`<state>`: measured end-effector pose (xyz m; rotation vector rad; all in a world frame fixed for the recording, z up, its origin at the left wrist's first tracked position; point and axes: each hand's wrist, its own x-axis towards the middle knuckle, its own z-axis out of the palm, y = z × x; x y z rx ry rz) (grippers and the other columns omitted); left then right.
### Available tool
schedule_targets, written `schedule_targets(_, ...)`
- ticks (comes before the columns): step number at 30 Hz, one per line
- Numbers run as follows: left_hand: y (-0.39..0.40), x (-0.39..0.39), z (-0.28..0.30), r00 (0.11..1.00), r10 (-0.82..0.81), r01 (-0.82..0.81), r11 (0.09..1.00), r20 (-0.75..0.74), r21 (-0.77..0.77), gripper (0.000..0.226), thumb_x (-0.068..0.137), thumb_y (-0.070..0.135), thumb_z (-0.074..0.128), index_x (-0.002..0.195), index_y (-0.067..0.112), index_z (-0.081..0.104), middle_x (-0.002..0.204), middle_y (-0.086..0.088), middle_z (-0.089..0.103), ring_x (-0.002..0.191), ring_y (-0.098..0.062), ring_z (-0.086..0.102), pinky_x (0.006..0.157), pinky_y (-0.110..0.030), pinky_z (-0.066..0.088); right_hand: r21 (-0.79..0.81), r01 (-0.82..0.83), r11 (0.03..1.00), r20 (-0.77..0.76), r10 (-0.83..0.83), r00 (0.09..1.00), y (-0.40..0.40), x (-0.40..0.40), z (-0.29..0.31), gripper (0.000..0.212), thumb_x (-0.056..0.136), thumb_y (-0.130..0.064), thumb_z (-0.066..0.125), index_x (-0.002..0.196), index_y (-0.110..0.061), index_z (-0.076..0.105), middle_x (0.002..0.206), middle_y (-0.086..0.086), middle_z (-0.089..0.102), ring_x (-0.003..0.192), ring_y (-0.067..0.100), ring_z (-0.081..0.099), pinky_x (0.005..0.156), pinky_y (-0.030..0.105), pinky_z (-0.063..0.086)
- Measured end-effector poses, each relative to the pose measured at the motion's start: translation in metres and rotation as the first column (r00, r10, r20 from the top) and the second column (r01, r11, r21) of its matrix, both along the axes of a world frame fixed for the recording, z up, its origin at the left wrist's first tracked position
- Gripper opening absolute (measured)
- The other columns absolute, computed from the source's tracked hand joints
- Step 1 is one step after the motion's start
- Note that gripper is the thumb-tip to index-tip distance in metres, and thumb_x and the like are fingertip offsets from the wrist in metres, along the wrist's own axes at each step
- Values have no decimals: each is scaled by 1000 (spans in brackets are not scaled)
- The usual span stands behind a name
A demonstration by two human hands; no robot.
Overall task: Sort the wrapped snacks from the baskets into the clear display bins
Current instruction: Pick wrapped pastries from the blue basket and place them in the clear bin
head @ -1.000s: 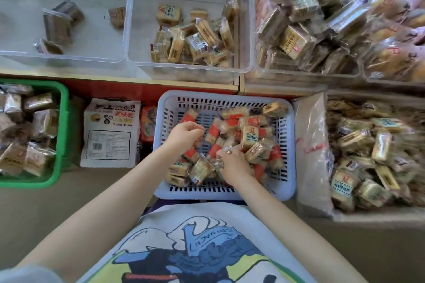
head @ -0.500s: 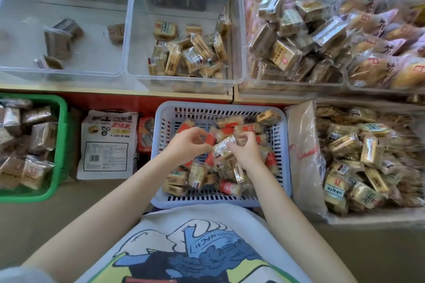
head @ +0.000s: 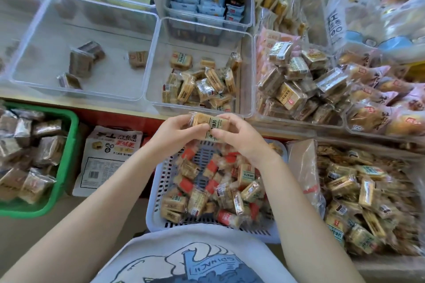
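Bin rim (head: pixel 197 114) just beyond held snacks (head: pixel 210 125)

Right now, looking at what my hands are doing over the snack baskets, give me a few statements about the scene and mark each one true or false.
1. Both the left hand and right hand grip wrapped snacks. True.
2. The held snacks are inside the green basket. False: they are up above the white basket, near the clear bin's front edge.
3. The white basket holds red-wrapped and tan-wrapped snacks. True.
4. The clear bin straight ahead of the hands holds nothing. False: tan wrapped snacks lie in it.
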<state>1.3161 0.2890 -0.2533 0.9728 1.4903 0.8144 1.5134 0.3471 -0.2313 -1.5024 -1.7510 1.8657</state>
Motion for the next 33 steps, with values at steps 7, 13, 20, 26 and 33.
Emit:
schedule_targets(7,-16,-35,-33,924,136,-167,984,-357,-58,18,98,39,53,105,27,64,93,7,69,85,-14,67,79,-39,56,482,127,867,158,-228,961,71,-50,-11,21,90,-27,70,105,-20,56,99,-1,62,87,14,59,73,27,50)
schedule_targets(13,-46,-26,-58,881,-57,-22,987,-469,-161,23,101,34,49,117,24,63,99,5,66,76,-7,60,56,-26,43,571,101,815,267,-301,915,98,-73,-37,22,92,-16,61,114,-15,61,106,5,61,91,18,59,86,40,56)
schedule_targets(20,-68,9,-104,792,-335,204,933,-511,-296,18,102,29,48,111,21,61,90,5,66,60,-15,57,49,-27,42,641,-91,763,275,-118,954,-29,-24,-72,12,95,-11,55,100,-14,65,89,-6,59,69,6,52,63,20,43)
schedule_targets(26,-92,64,-157,651,-580,384,808,-489,-447,27,95,26,51,120,15,49,106,-7,56,89,-26,56,68,-37,48,141,-200,970,607,75,791,-101,45,-153,13,99,-20,48,105,-19,60,104,0,59,78,16,56,68,36,50)
schedule_targets(33,-112,105,-187,436,-661,419,750,-611,-512,68,88,46,64,143,23,31,115,-10,59,111,-33,55,92,-45,43,102,-104,989,557,30,830,-132,75,-160,14,97,-16,51,106,-19,62,100,-1,57,82,17,54,66,30,38)
